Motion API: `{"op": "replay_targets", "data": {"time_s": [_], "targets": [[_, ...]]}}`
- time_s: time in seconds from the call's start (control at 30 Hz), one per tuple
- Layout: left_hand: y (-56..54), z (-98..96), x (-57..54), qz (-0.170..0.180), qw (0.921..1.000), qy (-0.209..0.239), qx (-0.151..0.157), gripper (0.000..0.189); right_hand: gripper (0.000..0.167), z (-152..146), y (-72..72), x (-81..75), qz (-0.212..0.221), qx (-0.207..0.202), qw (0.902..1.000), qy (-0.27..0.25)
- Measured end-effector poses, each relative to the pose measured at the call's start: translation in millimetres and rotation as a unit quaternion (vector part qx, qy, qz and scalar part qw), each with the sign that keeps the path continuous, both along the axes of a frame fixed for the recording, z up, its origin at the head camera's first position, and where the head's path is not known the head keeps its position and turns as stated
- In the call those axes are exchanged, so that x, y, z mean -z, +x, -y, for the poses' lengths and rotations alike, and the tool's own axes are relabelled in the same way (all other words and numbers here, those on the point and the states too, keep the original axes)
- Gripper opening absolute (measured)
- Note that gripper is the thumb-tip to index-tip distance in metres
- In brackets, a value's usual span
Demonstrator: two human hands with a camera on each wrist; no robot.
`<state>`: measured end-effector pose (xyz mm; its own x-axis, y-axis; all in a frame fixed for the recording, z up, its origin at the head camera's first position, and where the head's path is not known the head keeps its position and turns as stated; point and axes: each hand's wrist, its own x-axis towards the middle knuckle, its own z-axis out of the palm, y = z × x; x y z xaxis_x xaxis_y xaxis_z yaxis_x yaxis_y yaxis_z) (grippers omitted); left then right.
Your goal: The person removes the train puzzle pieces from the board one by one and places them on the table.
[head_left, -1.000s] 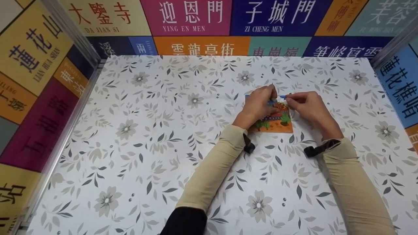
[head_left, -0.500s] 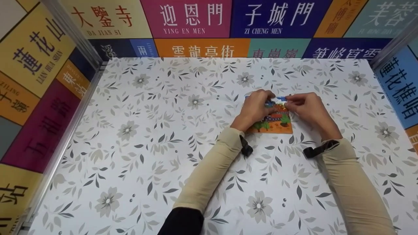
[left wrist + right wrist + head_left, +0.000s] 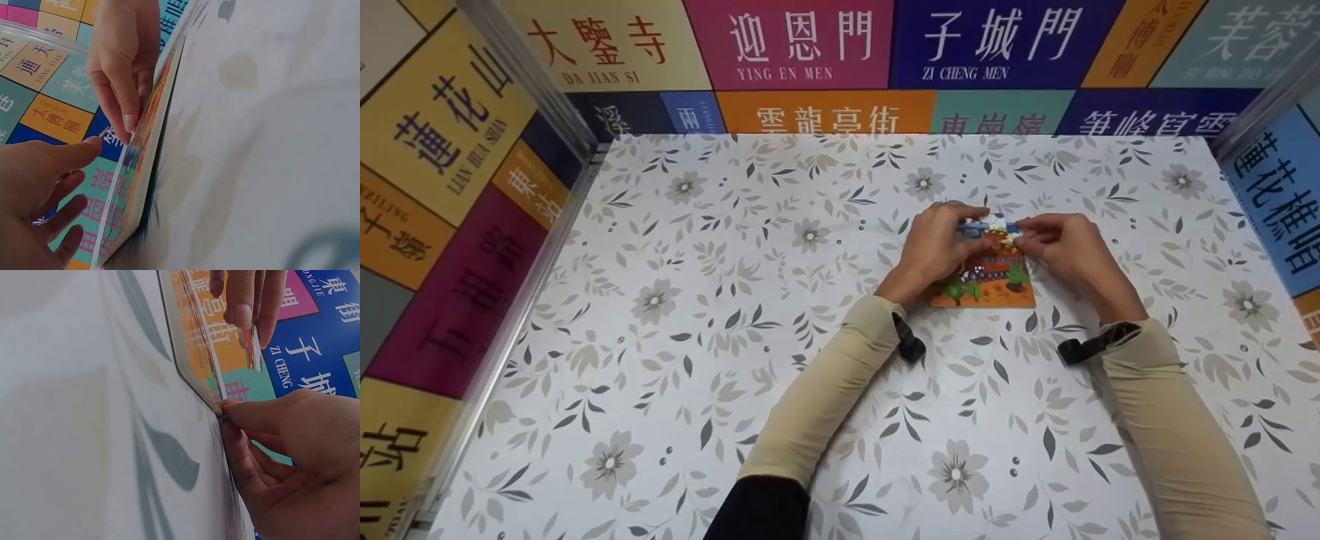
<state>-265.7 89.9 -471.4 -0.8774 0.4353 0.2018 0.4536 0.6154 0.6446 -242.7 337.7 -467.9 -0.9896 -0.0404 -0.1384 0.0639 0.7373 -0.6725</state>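
Note:
A small jigsaw puzzle (image 3: 990, 289) lies on the table, its picture showing orange ground, green plants and a blue-and-white top. My left hand (image 3: 934, 236) is over its upper left part, thumb and fingers spread apart in the left wrist view. In the right wrist view a small puzzle piece (image 3: 250, 351) stands tilted between the left thumb and a finger, above the puzzle. My right hand (image 3: 1061, 236) pinches the puzzle's upper right corner with thumb and forefinger, plain in the right wrist view. The left hand hides the puzzle's upper left.
The table (image 3: 697, 360) is covered with a white floral cloth. Panels with coloured blocks and Chinese characters (image 3: 802, 45) stand along its back and sides. Black wrist straps with cameras (image 3: 911, 349) sit on both sleeves.
My left hand has shifted left and toward me, uncovering more of the picture's top. The right fingertips have stayed at the upper right corner, where the blue bit now sits closer to the puzzle.

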Motion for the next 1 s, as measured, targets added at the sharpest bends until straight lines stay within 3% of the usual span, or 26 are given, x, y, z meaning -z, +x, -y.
{"op": "replay_targets", "data": {"time_s": [0.23,0.5,0.7,1.0], "targets": [[0.7,26.0,-1.7,-0.015,0.9998,0.003,0.016,0.046,0.047,3,-0.1,1.8,0.002,-0.025,0.9996,0.01],[-2.8,63.2,-3.3,-0.007,0.9999,0.005,0.012,0.049,0.05,4,0.4,1.2,0.017,-0.038,0.9991,0.005],[-6.1,88.4,1.2,-0.007,0.9996,0.026,0.012,0.047,0.049,4,0.4,0.0,0.03,-0.03,0.9991,0.0],[-11.3,115.3,5.6,-0.005,0.9997,0.023,-0.01,0.044,0.048,3,-1.4,0.0,0.031,-0.032,0.999,-0.003]]}}
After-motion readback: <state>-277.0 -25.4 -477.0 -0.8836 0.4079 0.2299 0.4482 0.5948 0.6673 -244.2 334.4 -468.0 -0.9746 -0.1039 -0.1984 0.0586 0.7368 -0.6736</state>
